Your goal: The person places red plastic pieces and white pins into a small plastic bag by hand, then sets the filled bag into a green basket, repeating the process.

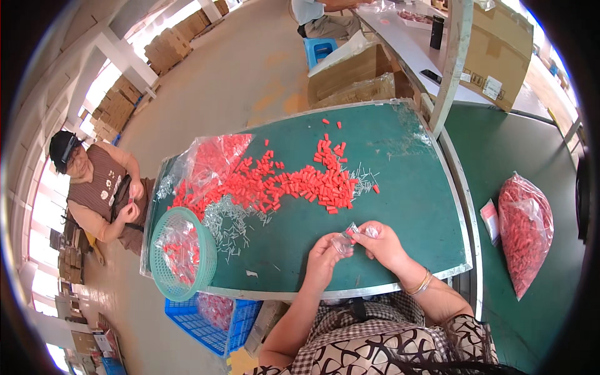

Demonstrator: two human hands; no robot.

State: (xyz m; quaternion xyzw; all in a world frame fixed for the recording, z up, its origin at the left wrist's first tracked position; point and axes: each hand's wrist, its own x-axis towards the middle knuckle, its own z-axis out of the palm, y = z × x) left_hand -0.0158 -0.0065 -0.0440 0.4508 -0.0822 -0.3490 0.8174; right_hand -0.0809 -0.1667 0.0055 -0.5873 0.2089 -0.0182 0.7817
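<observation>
Over the near edge of the green tabletop, my left hand pinches a small clear plastic bag. My right hand meets it from the other side, its fingertips closed on a small red plastic piece at the bag's mouth. Some crumpled clear plastic also shows at my right fingers. Beyond my hands lies a spread of red tapered plastic pieces. Thin silver screws or pins lie in a loose pile to the left, with more beside the red ones.
A teal basket with filled bags stands at the table's left corner, above a blue crate. A large clear bag spills red pieces. Another filled bag lies right, beyond a metal post. A co-worker sits left.
</observation>
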